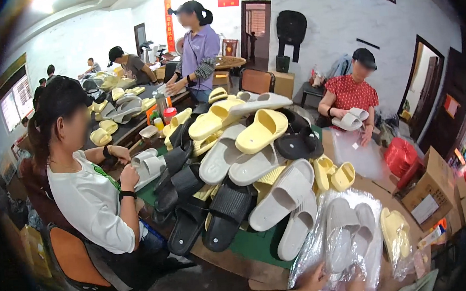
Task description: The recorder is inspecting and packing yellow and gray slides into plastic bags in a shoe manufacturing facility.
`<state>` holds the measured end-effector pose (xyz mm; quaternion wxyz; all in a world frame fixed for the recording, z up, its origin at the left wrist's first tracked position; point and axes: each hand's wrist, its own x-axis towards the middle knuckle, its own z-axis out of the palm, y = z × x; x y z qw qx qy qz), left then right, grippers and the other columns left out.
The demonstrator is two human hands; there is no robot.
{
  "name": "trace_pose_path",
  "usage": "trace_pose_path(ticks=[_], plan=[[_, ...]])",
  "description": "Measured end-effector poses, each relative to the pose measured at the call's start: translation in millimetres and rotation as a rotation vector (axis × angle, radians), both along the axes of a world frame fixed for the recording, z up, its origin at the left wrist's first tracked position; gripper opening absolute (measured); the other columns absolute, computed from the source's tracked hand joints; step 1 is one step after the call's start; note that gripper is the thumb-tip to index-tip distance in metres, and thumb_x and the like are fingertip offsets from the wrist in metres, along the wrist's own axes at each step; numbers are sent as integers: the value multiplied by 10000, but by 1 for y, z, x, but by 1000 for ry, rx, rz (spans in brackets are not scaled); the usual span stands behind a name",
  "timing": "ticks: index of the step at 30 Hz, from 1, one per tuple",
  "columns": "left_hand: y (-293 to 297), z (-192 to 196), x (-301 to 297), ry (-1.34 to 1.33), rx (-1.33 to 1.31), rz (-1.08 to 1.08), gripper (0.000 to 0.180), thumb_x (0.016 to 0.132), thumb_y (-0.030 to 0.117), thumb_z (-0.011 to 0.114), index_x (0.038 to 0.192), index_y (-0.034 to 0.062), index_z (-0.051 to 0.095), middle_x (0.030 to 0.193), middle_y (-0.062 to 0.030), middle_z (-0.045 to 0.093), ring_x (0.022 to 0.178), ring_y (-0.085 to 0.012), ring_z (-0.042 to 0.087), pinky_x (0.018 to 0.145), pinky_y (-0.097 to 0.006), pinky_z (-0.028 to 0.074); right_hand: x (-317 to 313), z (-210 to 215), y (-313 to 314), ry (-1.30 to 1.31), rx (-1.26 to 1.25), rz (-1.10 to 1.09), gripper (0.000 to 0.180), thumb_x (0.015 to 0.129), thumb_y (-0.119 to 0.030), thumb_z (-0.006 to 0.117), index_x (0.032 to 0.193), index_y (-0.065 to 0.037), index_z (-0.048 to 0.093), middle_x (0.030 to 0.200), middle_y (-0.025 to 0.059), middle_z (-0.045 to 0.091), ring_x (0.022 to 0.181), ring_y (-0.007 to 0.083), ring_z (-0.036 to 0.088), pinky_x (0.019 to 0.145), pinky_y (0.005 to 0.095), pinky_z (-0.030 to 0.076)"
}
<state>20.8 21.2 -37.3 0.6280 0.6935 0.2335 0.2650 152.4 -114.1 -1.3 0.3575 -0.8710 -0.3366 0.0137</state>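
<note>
Lying left is the slipper pile (240, 172). Your left hand (309, 282) is at the clear bag (315, 250), by its near edge, fingers curled; I cannot tell whether they grip. The grey pair (340, 222) lies inside. Your right hand (355, 286) is at that edge too, grip unclear. Then come a yellow pair (395, 234) and a carton (431, 183).

Heaped slippers (252, 168) block the way left of the clear bag (312, 256).

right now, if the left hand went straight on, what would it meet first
The left hand would likely meet the clear plastic bag, then perhaps the grey slippers; depth is unclear.
</note>
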Motion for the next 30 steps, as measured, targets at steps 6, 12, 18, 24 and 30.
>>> trace_pose_path(ticks=[6, 12, 18, 24, 30], plan=[[0, 10, 2, 86, 84, -81, 640, 875, 332, 570, 1379, 38, 309, 837, -137, 631, 748, -285, 618, 649, -376, 472, 18, -7, -12, -210, -218, 6, 556, 776, -285, 670, 1258, -89, 473, 1081, 151, 621, 949, 359, 593, 751, 447, 480], [-8, -9, 5, -94, -30, -65, 678, 882, 290, 589, 1413, 49, 243, 824, -161, 613, 726, -277, 596, 667, -386, 462, 10, -11, -9, -121, -169, -128, 545, 707, -96, 705, 1216, -91, 512, 1023, 184, 628, 934, 375, 604, 795, 412, 485], [-6, -9, 11, -94, 126, 29, 659, 852, 223, 625, 1382, 12, 295, 800, -131, 604, 733, -247, 582, 662, -368, 463, 18, -9, -6, -265, -222, -85, 586, 712, -225, 727, 1238, -93, 503, 911, 197, 650, 749, 402, 620, 656, 462, 482], [-10, -20, 15, -150, 48, 23, 695, 863, 236, 626, 1408, 7, 261, 942, -84, 603, 844, -172, 565, 740, -316, 469, 8, 22, 3, -182, -432, -103, 572, 702, -200, 725, 1224, -84, 523, 820, 202, 647, 725, 395, 618, 651, 454, 478], [-12, -7, 14, -82, -71, -39, 753, 830, 256, 673, 1402, -6, 261, 795, -90, 589, 739, -170, 557, 667, -308, 465, 18, 29, -8, -84, -202, 36, 598, 700, -157, 710, 1261, -72, 523, 813, 215, 651, 768, 379, 632, 697, 435, 480]])
